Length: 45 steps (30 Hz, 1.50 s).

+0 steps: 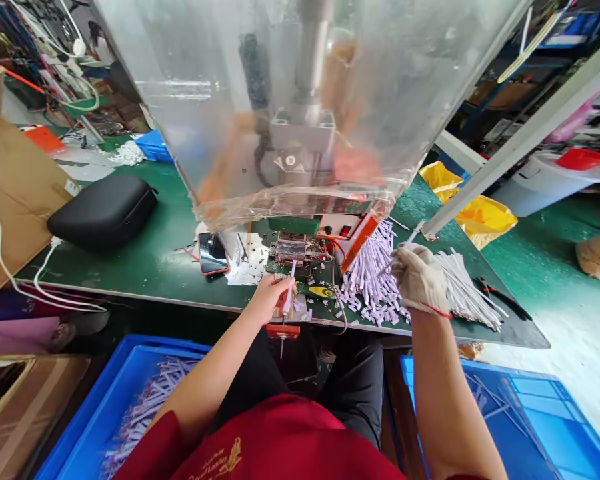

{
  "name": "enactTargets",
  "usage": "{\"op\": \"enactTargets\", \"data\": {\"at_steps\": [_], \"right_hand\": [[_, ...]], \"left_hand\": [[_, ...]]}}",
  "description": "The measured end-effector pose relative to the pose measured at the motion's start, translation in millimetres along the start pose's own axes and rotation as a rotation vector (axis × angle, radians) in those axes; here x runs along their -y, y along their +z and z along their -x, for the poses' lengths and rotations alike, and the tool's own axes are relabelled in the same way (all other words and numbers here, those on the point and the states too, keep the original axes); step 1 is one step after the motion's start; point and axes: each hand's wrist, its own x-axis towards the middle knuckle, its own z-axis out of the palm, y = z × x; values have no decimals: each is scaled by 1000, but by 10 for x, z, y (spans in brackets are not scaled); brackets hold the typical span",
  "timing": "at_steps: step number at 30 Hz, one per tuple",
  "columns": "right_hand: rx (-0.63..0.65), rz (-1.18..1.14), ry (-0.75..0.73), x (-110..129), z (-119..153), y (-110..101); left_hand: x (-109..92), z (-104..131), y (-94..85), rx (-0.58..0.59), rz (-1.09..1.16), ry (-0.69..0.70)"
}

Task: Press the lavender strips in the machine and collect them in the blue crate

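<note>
My bare left hand [270, 299] is at the bench's front edge, its fingers closed on a narrow lavender strip [289, 297]. The strip's far end points at a small metal fixture [291, 249] under the press; I cannot tell whether they touch. My right hand [422, 280], in a pale work glove, is closed on a thin whitish strip [415, 233] that sticks up past the fingers. It is between a heap of lavender-tipped strips [373, 270] on its left and a bundle of white strips [467, 288] on its right.
A cloudy plastic shield [220, 133] covers the press ahead. A phone [213, 253], black case [103, 210], yellow-handled tool [321, 292] and black-handled pliers [507, 300] lie on the green bench [175, 283]. Blue bins [130, 350] stand below on both sides. A white post [520, 143] rises at right.
</note>
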Motion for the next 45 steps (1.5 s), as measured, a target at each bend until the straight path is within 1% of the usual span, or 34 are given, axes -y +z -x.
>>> {"op": "enactTargets", "data": {"at_steps": [1, 2, 4, 6, 7, 8, 10, 12, 13, 15, 17, 21, 26, 29, 32, 35, 38, 40, 41, 42, 45], "right_hand": [[52, -144, 14, 102, 118, -11], [142, -217, 39, 197, 264, -4], [357, -231, 159, 329, 610, 89], [577, -203, 297, 349, 948, 296], [660, -195, 345, 316, 1085, 434], [715, -183, 375, 261, 1191, 584], [736, -137, 400, 107, 1307, 884], [689, -69, 404, -59, 1321, 1128], [665, -45, 409, -132, 1306, 1217], [635, -31, 424, -240, 1263, 1332], [623, -54, 445, -292, 1226, 1385], [616, -91, 473, -280, 1190, 1428], [619, -90, 485, -241, 1170, 1455], [622, -80, 480, -232, 1161, 1452], [647, -73, 461, -240, 1148, 1454], [657, -56, 447, -248, 1115, 1453], [699, 33, 414, -168, 1049, 1382], [750, 120, 343, -30, 997, 1271], [787, 166, 286, 59, 976, 1199], [833, 215, 210, 155, 964, 1120], [997, 395, -94, 409, 1007, 889]], "left_hand": [[-15, 14, -16, 7, 43, -1], [-28, 35, -36, 13, 84, -4], [-46, 98, -81, 22, 154, -17], [-56, 186, -131, 28, 214, -43], [-59, 236, -159, 29, 242, -50], [-60, 288, -190, 26, 267, -49], [-57, 391, -262, 3, 303, -25], [-44, 484, -348, -26, 314, 8], [-33, 525, -393, -36, 312, 19], [-6, 594, -477, -45, 298, 29], [25, 643, -544, -52, 284, 31], [71, 691, -610, -82, 284, 27], [93, 700, -619, -88, 256, 29], [86, 698, -619, -73, 228, 48], [48, 693, -623, -27, 176, 50], [-29, 685, -620, 24, 80, 50], [-137, 668, -611, 58, -62, 58], [-212, 650, -610, 80, -186, 69], [-246, 640, -612, 93, -252, 75], [-278, 628, -614, 107, -318, 82], [-358, 595, -596, 180, -481, 97]]}}
